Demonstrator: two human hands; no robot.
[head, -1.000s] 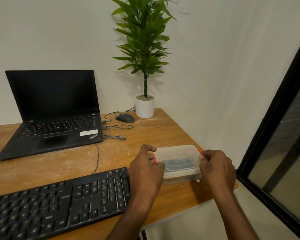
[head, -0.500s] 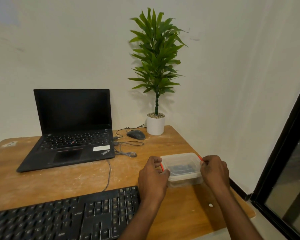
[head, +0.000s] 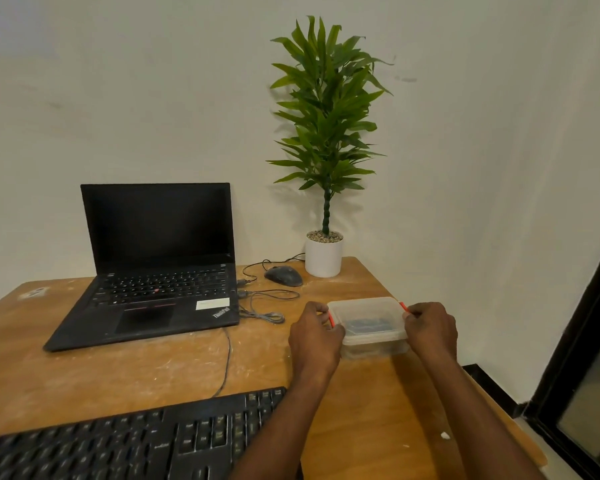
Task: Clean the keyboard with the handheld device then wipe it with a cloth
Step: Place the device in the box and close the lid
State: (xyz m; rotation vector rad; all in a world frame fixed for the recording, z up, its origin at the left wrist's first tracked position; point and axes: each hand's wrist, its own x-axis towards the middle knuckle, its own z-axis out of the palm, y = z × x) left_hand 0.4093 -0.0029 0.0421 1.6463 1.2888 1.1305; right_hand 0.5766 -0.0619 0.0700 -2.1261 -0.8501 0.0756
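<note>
Head view is looking down over a wooden table [head: 101, 382], and nearest of all, at about 7 o'clock in the frame, the black keyboard [head: 136, 441] is lying flat with its right end reaching up beside the left forearm. From it a thin grey cable [head: 226, 362] is running away toward 12 o'clock. Further out, at roughly 3 o'clock from the frame's middle, a clear plastic container [head: 369, 323] with a lid and red side clips is sitting on the table; something dark is showing through the lid, too blurred to name. The left hand [head: 314, 341] is curling its fingers round the container's left edge at the red clip, and the right hand [head: 430, 329] is gripping the right edge in the same way, so both are holding the box between them. Beyond the cable, at 9 o'clock from the container, an open black laptop [head: 153, 271] with a dark screen is standing. Past the container, toward 11 o'clock from it, a dark mouse [head: 284, 276] is resting with its cord looping nearby. Farthest, at 12 o'clock, a green plant in a white pot [head: 323, 258] is standing against the pale wall
</note>
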